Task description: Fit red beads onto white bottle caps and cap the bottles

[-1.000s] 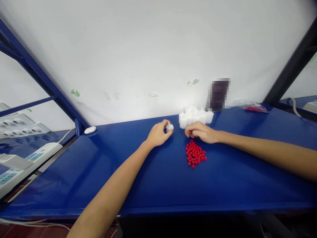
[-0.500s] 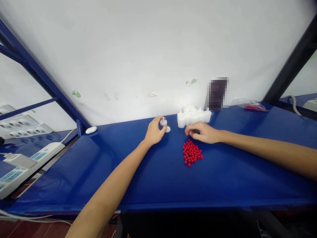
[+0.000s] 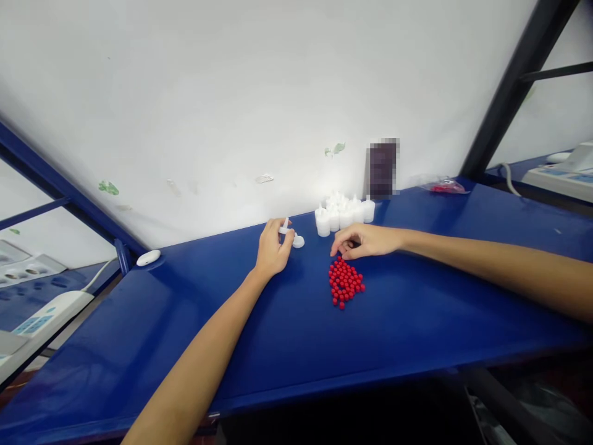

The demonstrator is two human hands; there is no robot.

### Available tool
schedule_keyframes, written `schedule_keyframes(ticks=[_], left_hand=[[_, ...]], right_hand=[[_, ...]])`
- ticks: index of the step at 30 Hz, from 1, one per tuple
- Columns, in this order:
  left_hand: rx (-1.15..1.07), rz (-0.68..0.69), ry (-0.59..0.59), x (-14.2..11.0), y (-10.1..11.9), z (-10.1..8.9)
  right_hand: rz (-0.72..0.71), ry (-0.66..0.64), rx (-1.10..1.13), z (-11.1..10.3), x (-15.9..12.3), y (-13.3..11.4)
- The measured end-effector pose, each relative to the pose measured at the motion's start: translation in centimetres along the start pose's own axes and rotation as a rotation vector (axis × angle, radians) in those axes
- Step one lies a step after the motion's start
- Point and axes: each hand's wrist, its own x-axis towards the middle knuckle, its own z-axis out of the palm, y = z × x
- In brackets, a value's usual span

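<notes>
My left hand (image 3: 274, 247) is closed around a small white plastic piece with a pointed nozzle (image 3: 285, 226), which sticks up between thumb and fingers. Just right of the thumb is a white round piece (image 3: 299, 241), close to the table top; whether it touches the held piece I cannot tell. My right hand (image 3: 359, 240) is bent downward with thumb and fingertips slightly apart, at the far edge of a pile of small red caps (image 3: 346, 283). Nothing shows in its grasp. Behind it stands a cluster of white nozzle bottles (image 3: 343, 213).
The blue table (image 3: 259, 346) meets a white wall at the back. A blurred-out dark panel (image 3: 382, 170) leans there. A clear bag with red contents (image 3: 445, 185) lies at the far right, and a white oval object (image 3: 149, 258) at the far left. Power strips (image 3: 39, 321) stand beyond the left frame.
The view has swung slightly to the right. My right hand has come down to the top edge of the red caps. My left hand still holds the nozzle piece, now turned a little.
</notes>
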Motion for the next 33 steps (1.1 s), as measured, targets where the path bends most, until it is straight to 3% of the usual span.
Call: schedule_keyframes(ticks=[4, 7, 12, 16, 21, 33], left_hand=[[0.027, 0.015, 0.01, 0.0, 0.1, -0.2], [0.055, 0.087, -0.061, -0.2, 0.5, -0.4], [0.138, 0.297, -0.257, -0.5, 2.0, -0.3], [0.204, 0.405, -0.327, -0.7, 3.0, 0.3], [0.273, 0.422, -0.331, -0.6, 3.1, 0.5], [0.429, 0.491, -0.399, -0.5, 3.3, 0.3]], right_hand=[[-0.01, -0.007, -0.017, 0.0, 0.0, 0.0], [0.034, 0.042, 0.027, 0.3, 0.1, 0.1], [0.126, 0.364, 0.236, 1.2, 0.2, 0.0], [0.132, 0.55, 0.482, 2.4, 0.8, -0.4], [0.136, 0.515, 0.656, 3.6, 1.4, -0.7], [0.132, 0.476, 0.613, 3.7, 1.2, -1.1]])
